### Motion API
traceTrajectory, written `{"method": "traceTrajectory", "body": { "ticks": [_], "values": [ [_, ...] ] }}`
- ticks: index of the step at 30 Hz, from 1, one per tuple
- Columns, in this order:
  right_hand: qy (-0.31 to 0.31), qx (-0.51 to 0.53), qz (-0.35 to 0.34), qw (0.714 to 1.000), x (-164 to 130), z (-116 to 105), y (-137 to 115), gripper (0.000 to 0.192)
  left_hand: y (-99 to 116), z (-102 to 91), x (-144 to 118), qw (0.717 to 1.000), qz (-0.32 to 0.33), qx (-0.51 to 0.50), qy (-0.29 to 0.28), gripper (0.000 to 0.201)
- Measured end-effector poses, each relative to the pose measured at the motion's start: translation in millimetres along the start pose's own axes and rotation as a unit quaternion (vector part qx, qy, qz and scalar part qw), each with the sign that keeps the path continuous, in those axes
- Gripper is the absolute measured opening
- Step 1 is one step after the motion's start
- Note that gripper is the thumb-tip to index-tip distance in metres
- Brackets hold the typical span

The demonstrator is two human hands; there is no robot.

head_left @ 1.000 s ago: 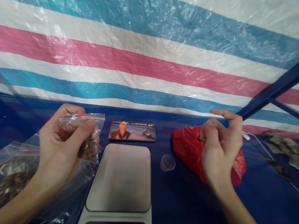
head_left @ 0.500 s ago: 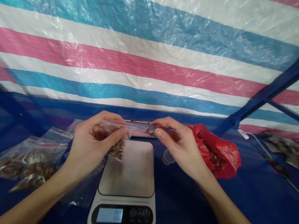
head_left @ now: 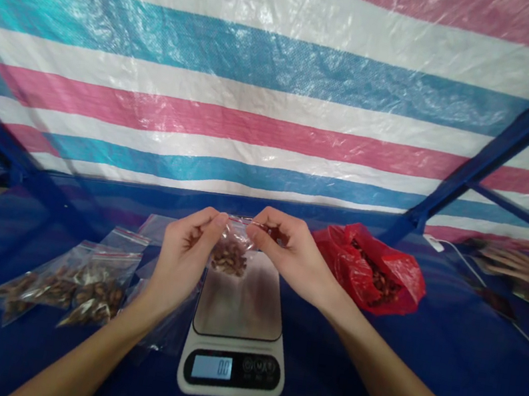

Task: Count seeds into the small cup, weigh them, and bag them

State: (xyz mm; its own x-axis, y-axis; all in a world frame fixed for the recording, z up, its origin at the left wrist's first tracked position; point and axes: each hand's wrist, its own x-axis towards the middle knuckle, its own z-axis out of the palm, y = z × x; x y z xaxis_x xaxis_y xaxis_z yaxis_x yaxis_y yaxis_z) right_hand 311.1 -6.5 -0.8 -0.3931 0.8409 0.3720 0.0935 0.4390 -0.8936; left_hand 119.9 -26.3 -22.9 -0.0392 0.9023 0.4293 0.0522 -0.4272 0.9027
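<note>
My left hand (head_left: 184,252) and my right hand (head_left: 286,250) both pinch the top edge of a small clear zip bag (head_left: 229,253) with brown seeds in it. The bag hangs just above the far end of the steel platform of a white kitchen scale (head_left: 240,309). The scale's lit display (head_left: 212,366) faces me at the near edge. An open red plastic bag (head_left: 373,276) holding more brown seeds lies to the right of my right hand.
Several filled clear zip bags (head_left: 72,284) lie on the blue table (head_left: 444,363) to the left of the scale. A striped tarp (head_left: 262,89) closes the back. Another person's hand (head_left: 517,264) rests at the far right, beside a white cable (head_left: 448,250).
My right hand left the red bag and came over to the zip bag. Both hands brought the bag to the middle, above the scale. The view tilted, so the table sits lower.
</note>
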Motion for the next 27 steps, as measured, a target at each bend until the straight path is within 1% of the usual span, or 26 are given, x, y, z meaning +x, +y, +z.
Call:
{"method": "traceTrajectory", "body": {
  "ticks": [3, 5, 9, 11, 13, 15, 18, 21, 24, 27],
  "values": [
    [-0.007, 0.032, 0.013, 0.999, -7.3, 1.6, 2.9, 0.021, 1.0, 2.0, -1.8, 1.000, -0.003, 0.007, -0.002, 0.040],
    [-0.005, 0.064, 0.020, 0.998, -8.8, 3.6, 4.1, 0.022, 0.3, 4.7, -3.8, 1.000, -0.009, 0.015, 0.012, 0.041],
    [0.035, 0.128, 0.042, 0.990, -7.6, 7.9, 4.7, 0.028, -2.7, 10.2, -7.9, 0.998, -0.020, 0.038, 0.052, 0.044],
    [0.049, 0.144, 0.053, 0.987, -6.7, 9.7, 5.1, 0.031, -3.1, 11.0, -8.7, 0.997, -0.009, 0.045, 0.064, 0.044],
    [0.052, 0.151, 0.057, 0.986, -6.1, 11.0, 6.6, 0.032, -2.6, 10.0, -8.1, 0.997, 0.013, 0.045, 0.062, 0.043],
    [0.050, 0.161, 0.060, 0.984, -5.7, 12.1, 9.5, 0.032, -2.2, 8.2, -6.7, 0.998, 0.027, 0.032, 0.049, 0.036],
    [0.048, 0.179, 0.066, 0.980, -5.1, 12.7, 15.8, 0.032, -3.1, 6.8, -4.3, 0.999, 0.022, -0.005, 0.040, 0.026],
    [0.048, 0.184, 0.064, 0.980, -3.6, 12.0, 20.4, 0.030, -5.9, 7.5, -1.6, 0.998, 0.011, -0.044, 0.052, 0.026],
    [0.059, 0.201, 0.053, 0.976, -0.4, 11.4, 19.9, 0.026, -9.6, 8.0, 2.1, 0.994, -0.004, -0.090, 0.057, 0.026],
    [0.072, 0.216, 0.030, 0.973, 3.6, 12.4, 16.6, 0.023, -12.6, 7.8, 5.8, 0.991, 0.001, -0.121, 0.063, 0.023]
  ]
}}
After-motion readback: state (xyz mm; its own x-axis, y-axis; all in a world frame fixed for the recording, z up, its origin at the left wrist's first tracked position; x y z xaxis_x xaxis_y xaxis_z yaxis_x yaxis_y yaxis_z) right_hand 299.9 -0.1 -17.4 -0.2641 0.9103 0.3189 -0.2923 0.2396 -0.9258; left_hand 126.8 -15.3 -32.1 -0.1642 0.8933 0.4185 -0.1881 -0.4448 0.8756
